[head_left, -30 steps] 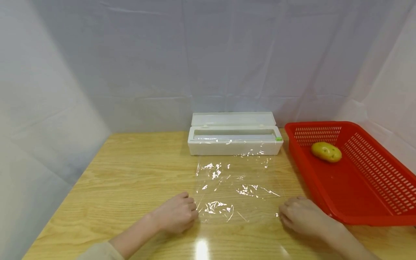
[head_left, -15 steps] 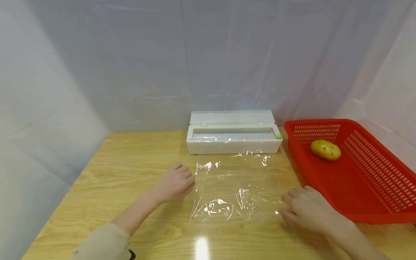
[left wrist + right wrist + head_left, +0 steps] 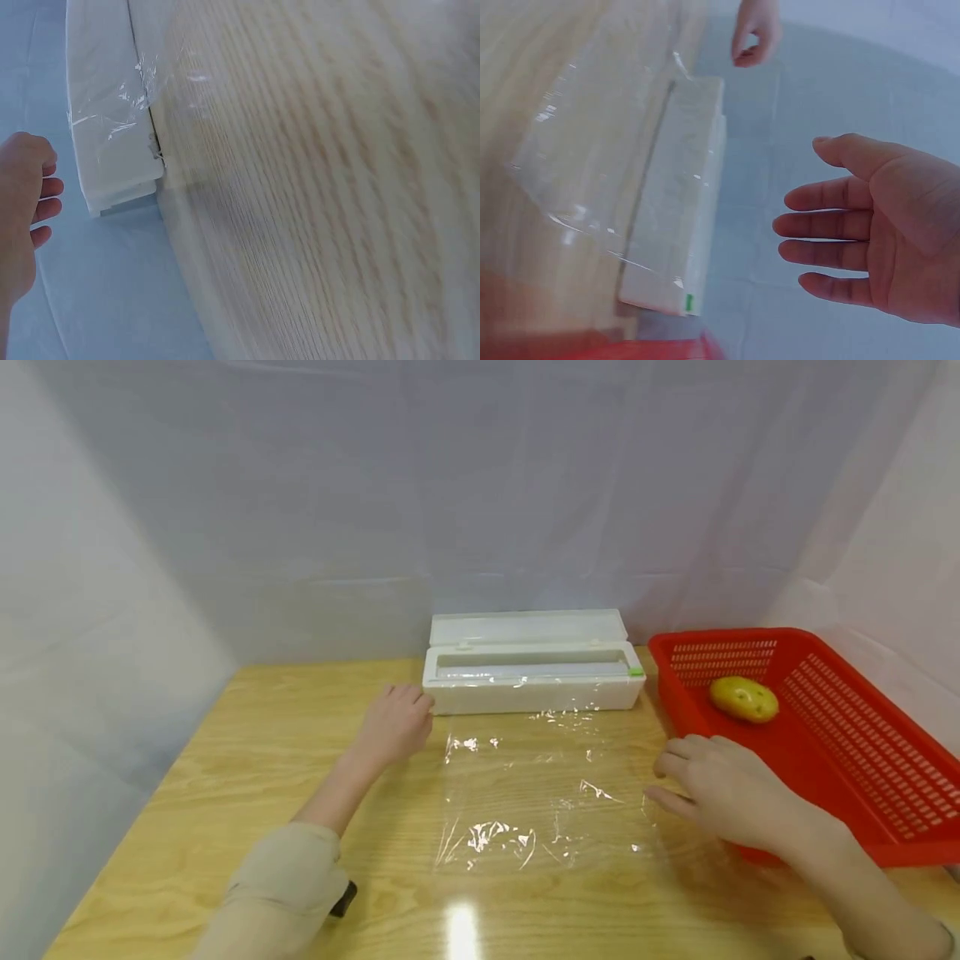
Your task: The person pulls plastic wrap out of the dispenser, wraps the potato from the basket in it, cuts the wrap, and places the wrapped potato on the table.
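Note:
A sheet of clear plastic wrap [image 3: 487, 837] lies over the wooden table, running out from a white wrap dispenser [image 3: 525, 698] at the back. The dispenser's lid [image 3: 528, 627] is raised, and the roll shows inside. My left hand [image 3: 395, 724] is by the dispenser's front left corner. In the left wrist view its fingers [image 3: 48, 210] are loosely bent and hold nothing. To the right of the sheet, my right hand [image 3: 723, 789] hovers in front of the basket's near left side. The right wrist view shows that palm [image 3: 919, 225] bare, fingers spread.
A red plastic basket [image 3: 832, 852] with slotted sides stands on the right, with a yellow potato [image 3: 744, 699] inside. A green slider [image 3: 636, 672] marks the dispenser's right end. White sheeting [image 3: 337, 485] hangs behind the table and along both sides.
My left hand has moved from the sheet's near left corner to the dispenser. My right hand has let go of the near right corner and risen forward. The wrap stays laid out.

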